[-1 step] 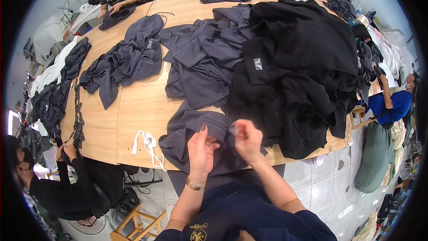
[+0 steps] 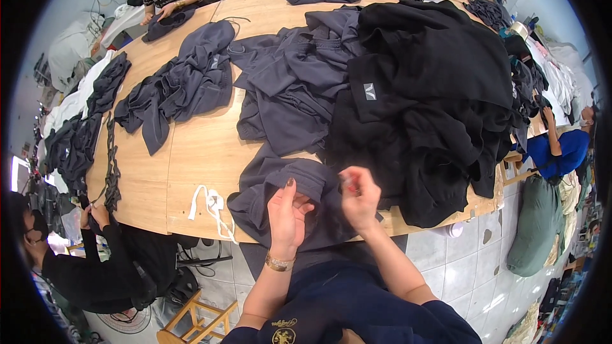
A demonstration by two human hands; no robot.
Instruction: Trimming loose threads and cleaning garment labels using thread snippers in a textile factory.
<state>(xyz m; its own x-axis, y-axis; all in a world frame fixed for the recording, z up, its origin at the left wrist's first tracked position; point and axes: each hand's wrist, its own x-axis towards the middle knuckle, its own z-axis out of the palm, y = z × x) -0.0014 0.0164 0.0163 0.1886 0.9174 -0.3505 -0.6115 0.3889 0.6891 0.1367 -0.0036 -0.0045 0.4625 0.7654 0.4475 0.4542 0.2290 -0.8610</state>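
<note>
A dark grey garment [image 2: 306, 175] with a gathered, stitched band lies at the table's near edge, its lower part hanging over. My left hand [image 2: 288, 216] rests against it, palm turned inward, thumb raised and apart from the half-curled fingers. To the right, above the garment's edge, my right hand [image 2: 361, 199] is closed in a pinch. Something small, pale and reddish shows at its fingertips, too blurred to name. A large heap of black garments [image 2: 433, 114] lies just beyond my right hand.
More grey garments [image 2: 287, 83] are piled ahead, with another bunch [image 2: 185, 83] farther left. A white cord [image 2: 213, 207] lies left of my left hand. Co-workers handle dark cloth around the wooden table [image 2: 146, 185]. A wooden stool [image 2: 197, 318] stands at lower left.
My right hand has moved slightly right and away from the left hand. My left hand and the garment look unmoved.
</note>
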